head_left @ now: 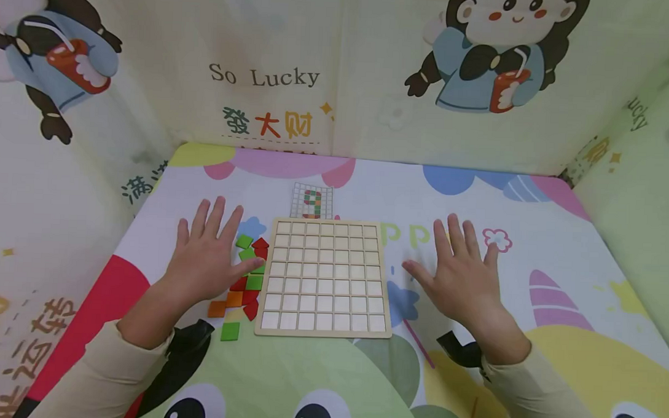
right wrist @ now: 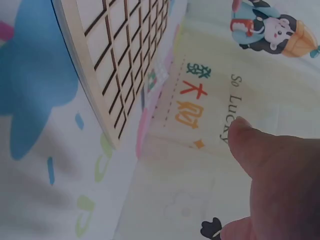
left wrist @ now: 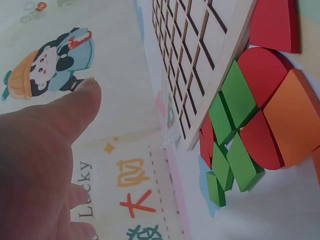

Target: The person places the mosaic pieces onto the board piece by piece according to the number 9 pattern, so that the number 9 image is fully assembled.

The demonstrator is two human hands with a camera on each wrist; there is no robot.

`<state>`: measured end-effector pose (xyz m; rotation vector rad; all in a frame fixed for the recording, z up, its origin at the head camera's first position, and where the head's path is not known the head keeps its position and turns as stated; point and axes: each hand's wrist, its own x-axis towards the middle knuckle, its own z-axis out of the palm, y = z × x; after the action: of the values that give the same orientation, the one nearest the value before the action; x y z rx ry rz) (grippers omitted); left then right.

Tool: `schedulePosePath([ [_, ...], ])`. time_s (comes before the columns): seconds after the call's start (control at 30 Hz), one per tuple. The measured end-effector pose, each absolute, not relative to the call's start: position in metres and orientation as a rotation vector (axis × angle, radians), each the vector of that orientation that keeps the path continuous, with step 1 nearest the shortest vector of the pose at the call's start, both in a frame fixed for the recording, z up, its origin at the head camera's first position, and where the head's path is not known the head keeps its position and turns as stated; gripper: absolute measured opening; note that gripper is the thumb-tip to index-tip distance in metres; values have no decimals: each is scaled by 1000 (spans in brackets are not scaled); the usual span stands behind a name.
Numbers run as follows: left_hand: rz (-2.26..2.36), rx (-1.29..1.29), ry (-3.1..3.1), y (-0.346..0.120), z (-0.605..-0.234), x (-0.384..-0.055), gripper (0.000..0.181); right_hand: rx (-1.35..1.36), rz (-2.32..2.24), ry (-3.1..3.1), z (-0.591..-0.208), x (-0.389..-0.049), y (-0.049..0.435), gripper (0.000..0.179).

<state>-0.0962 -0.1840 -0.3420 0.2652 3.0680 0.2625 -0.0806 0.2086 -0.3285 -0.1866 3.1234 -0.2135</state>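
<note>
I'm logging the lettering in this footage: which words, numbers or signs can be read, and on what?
"So Lucky": back wall.
"發大财": below it, same wall.
"ucky", its start missing: right wall.
"P P", green: tablecloth.
"9", in coloured squares: card.
Left wall characters and the rest: too cut off or blurred to read surely.

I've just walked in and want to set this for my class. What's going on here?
Someone's left hand and right hand are spread on either side of a grid board, holding nothing. Red, green and orange pieces lie along the board's left side, close to the left hand; none sits in the grid. Just beyond the far edge is a small card showing a coloured pattern like a 9.
</note>
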Motion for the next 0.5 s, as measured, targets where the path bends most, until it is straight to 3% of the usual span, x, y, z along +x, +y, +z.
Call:
schedulePosePath([
  [0.27,253,341,3123,-183,-345,-96,98,-485,-431,3165,-342,-85,207,85],
  [0.5,413,497,3155,-186,-350,-104,75,-724,-636,3086,-354,-89,208,76],
])
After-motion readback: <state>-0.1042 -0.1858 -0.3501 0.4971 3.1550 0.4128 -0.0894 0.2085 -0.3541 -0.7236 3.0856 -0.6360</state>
